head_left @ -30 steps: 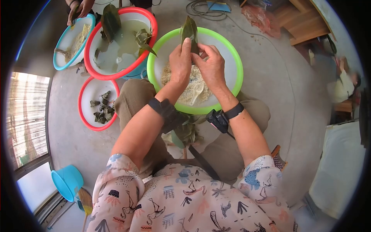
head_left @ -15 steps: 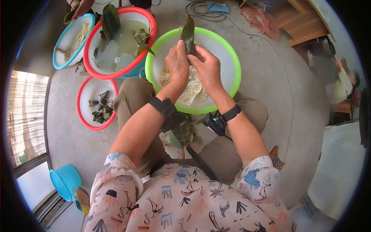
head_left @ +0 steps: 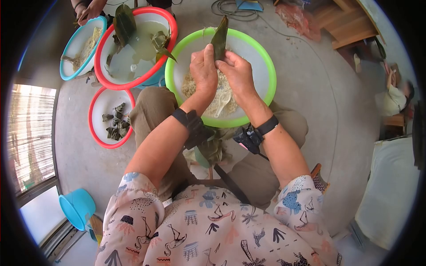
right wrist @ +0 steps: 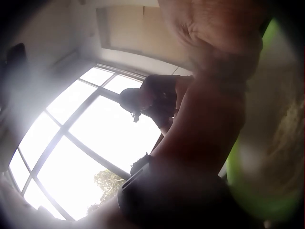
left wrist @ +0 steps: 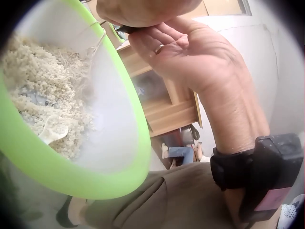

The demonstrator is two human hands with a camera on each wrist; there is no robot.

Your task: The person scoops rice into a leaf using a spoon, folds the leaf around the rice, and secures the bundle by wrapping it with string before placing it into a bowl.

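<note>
Both hands hold a folded dark green leaf (head_left: 219, 39) upright above the green-rimmed basin (head_left: 269, 66). The left hand (head_left: 204, 71) pinches it from the left, thumb raised along it. From the other side the right hand (head_left: 237, 75) grips its lower part with thumb and fingers. White rice (head_left: 191, 85) and a pale spoon (head_left: 222, 104) lie in the basin beneath. In the left wrist view the spoon (left wrist: 53, 130) rests on the rice (left wrist: 43, 71), and only a dark sliver of leaf shows between the hands. The right wrist view is dark and hides the fingers.
A red-rimmed basin (head_left: 174, 27) of cloudy water with leaves stands at the left. Below it, another red-rimmed basin (head_left: 91, 126) holds several wrapped leaf bundles (head_left: 117, 115). Another person's hands (head_left: 91, 11) are over a blue-rimmed basin (head_left: 64, 66). Leaves (head_left: 211, 153) lie between the knees.
The leaf was broader and more open a second ago; it now looks narrower and leans slightly right. Both hands have shifted a little left and remain on it.
</note>
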